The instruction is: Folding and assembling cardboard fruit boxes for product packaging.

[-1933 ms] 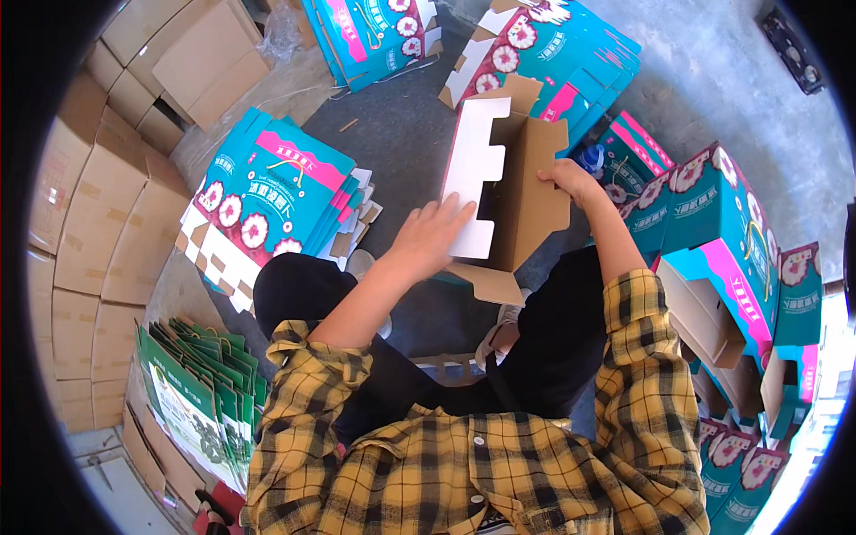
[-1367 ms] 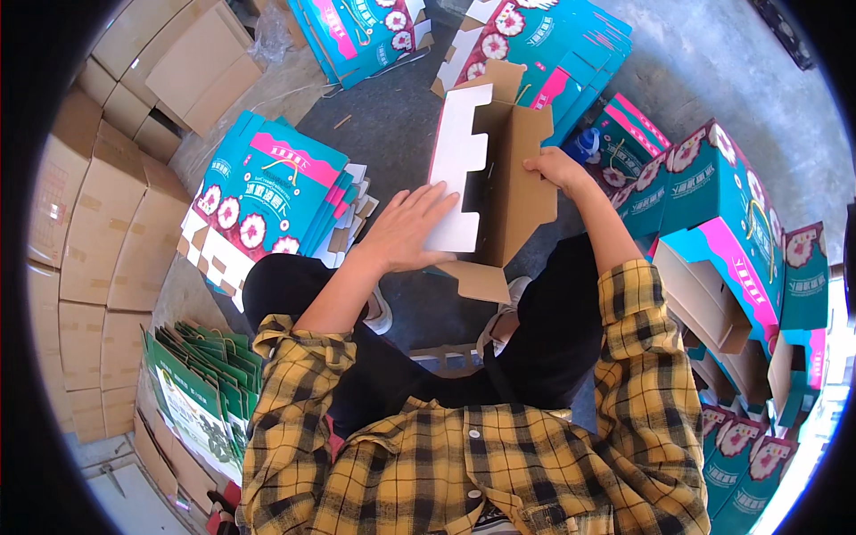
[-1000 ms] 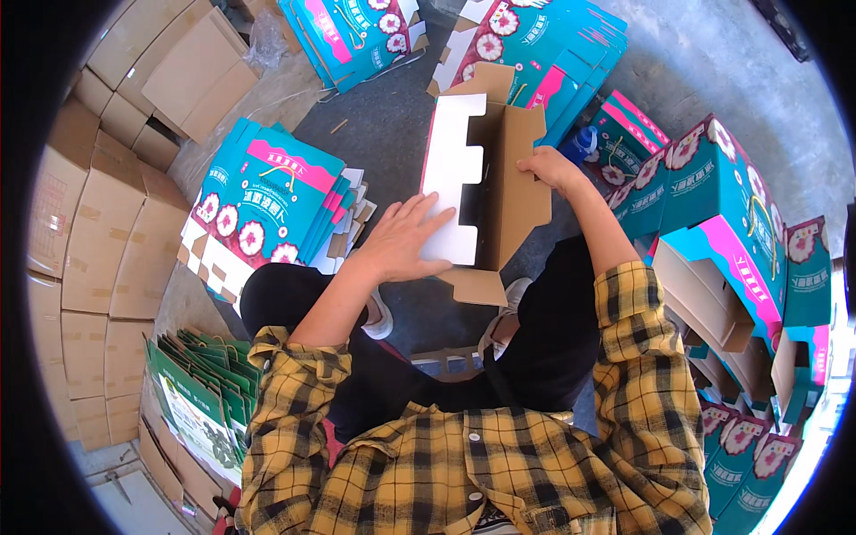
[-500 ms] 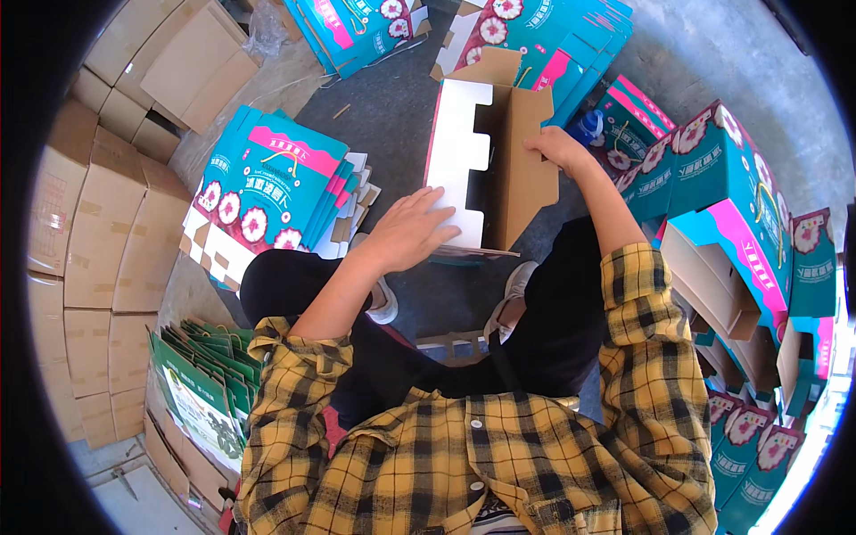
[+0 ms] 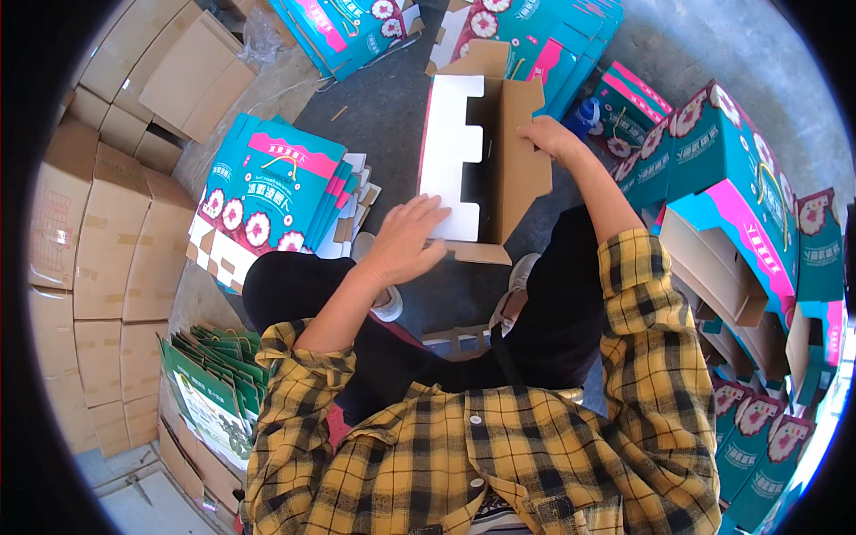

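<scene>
A partly folded carton [image 5: 523, 165] stands in front of me between my feet, its brown inside facing up. Along its left side a white flap [image 5: 453, 174] with notched edges lies folded inward. My left hand [image 5: 412, 236] rests with fingers spread on the near left corner, by the white flap. On the far right, my right hand [image 5: 551, 138] grips the top edge of the brown side panel, fingers bent over it. The inside of the carton is dark.
Flat teal cartons lie in a stack [image 5: 276, 178] to the left, with more stacks [image 5: 557, 45] beyond. Made-up teal boxes [image 5: 731, 214] are piled on the right. Brown cartons [image 5: 111, 232] form a wall at far left, near green folded bags [image 5: 209, 383]. A blue object [image 5: 584, 116] stands behind my right hand.
The carton has shifted slightly left and away, and its near brown end flap shows more. My left hand has moved a little left and down; my right hand keeps its grip.
</scene>
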A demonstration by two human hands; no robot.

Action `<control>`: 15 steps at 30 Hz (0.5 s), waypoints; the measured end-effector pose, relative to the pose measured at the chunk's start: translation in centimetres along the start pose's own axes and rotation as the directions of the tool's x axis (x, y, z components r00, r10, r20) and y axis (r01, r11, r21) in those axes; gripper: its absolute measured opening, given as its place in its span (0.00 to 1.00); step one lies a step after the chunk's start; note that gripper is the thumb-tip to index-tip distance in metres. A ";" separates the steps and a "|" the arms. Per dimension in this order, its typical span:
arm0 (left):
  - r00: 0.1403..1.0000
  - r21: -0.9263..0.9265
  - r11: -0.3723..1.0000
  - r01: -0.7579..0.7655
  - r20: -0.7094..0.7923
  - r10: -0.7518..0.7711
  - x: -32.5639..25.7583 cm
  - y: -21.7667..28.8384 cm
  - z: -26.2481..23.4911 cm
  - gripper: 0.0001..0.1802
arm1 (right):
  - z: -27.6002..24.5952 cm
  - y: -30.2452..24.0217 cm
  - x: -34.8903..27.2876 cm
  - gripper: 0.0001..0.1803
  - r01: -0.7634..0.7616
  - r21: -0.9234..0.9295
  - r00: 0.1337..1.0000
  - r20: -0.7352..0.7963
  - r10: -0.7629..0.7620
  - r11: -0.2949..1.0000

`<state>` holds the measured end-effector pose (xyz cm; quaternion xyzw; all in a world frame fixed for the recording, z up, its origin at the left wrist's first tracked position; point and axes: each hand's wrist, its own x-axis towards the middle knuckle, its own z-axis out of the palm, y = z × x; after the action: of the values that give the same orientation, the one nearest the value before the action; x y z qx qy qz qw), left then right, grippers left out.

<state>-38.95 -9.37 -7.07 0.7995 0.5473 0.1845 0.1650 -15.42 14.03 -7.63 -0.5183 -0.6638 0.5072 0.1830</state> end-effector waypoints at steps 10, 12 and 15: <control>0.998 -0.029 0.999 0.036 0.043 -0.035 0.6 0.7 -0.8 0.24 | -0.5 -1.8 -0.8 0.14 -0.065 -0.012 0.997 0.038 0.065 0.998; 0.999 0.015 0.999 0.040 0.012 -0.040 0.3 0.9 -0.5 0.22 | -0.1 -2.2 -0.9 0.15 -0.060 -0.037 0.998 0.022 0.061 0.998; 0.997 0.066 0.996 0.066 -0.051 -0.063 1.5 1.8 0.8 0.20 | -1.5 0.1 0.4 0.20 -0.036 -0.110 0.999 0.015 0.037 0.993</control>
<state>-36.57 -8.60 -6.80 0.7816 0.5828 0.1800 0.1303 -14.42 15.12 -7.26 -0.5352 -0.6826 0.4778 0.1393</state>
